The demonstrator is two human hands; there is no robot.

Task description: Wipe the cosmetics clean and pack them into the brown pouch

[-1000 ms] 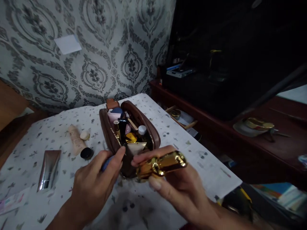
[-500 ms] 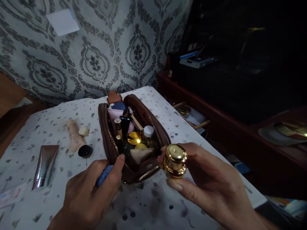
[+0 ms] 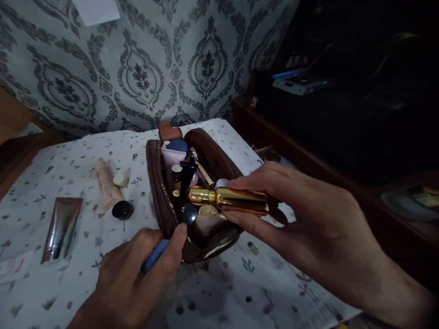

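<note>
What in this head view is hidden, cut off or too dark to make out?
- Blue object in the left hand: mostly covered by the fingers, kind unclear.
- Gold bottle: its far end sits inside the right hand.
- Brown pouch: lower contents buried under other cosmetics.
- Dark shelf on the right: too dim to tell items.
- White paper: cut by the top edge.

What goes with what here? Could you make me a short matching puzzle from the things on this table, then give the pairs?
Things:
1. gold bottle
2. brown pouch
3. beige tube
4. silver tube

Places or states:
A. lies flat near the cloth's left edge
B. stands open, packed with cosmetics
C. held sideways by the right hand over the pouch
D. lies beside a small cream-coloured cap, left of the pouch

Pairs: 1-C, 2-B, 3-D, 4-A
</note>
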